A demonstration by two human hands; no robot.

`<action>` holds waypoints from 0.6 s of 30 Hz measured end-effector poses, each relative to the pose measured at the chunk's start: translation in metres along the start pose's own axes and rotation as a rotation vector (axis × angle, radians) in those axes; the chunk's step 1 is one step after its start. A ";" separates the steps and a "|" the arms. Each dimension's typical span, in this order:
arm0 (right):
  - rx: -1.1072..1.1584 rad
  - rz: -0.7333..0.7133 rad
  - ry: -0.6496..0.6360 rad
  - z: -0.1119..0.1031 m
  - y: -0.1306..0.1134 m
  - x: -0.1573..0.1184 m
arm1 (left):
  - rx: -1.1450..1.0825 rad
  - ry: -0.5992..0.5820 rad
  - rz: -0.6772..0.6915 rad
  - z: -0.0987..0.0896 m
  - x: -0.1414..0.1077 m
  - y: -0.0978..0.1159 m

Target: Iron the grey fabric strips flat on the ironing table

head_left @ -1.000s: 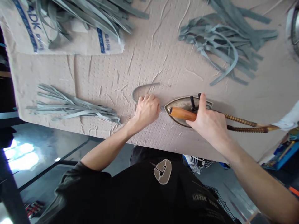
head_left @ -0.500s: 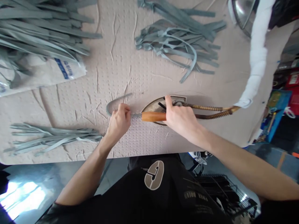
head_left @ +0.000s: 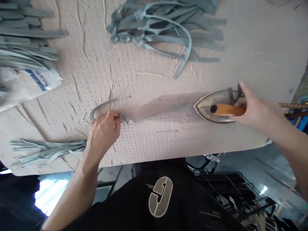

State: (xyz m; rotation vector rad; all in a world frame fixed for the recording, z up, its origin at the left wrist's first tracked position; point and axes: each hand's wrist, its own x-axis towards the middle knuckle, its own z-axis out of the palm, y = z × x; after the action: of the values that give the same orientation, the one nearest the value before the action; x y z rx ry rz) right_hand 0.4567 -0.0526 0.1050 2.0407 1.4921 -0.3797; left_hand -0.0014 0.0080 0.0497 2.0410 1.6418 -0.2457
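Note:
My left hand [head_left: 104, 130] pinches a narrow grey-green fabric strip [head_left: 98, 107], whose loose end curls up and back behind the fingers. To the right of that hand, a thin length of the strip seems to lie along the padded board. My right hand [head_left: 256, 107] is wrapped around the orange handle of a pointed metal steam iron [head_left: 205, 99], which sits on the board at the right with its tip facing left. Between the iron and my left hand runs a darker, damp-looking patch [head_left: 166, 102].
A bundle of strips [head_left: 48, 149] lies by the front left edge, and knotted strips [head_left: 163, 32] lie at the back. More strips [head_left: 29, 32] rest on a printed plastic bag [head_left: 31, 85]. The pale, wrinkled board [head_left: 149, 144] ends before my body; a wire rack [head_left: 231, 186] stands below.
The iron, held in my right hand, has moved far to the right, uncovering the darker patch. My left hand keeps its pinch on the strip. The camera view has also shifted.

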 end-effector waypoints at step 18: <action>0.130 0.022 0.337 0.014 0.080 0.040 | 0.224 0.061 0.372 0.054 0.021 0.134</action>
State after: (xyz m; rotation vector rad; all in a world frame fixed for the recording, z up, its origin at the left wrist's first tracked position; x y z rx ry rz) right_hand 0.5463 -0.0469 0.0954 2.3095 1.6754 -0.1298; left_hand 0.1410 -0.0200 0.0304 2.4969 1.2799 -0.2457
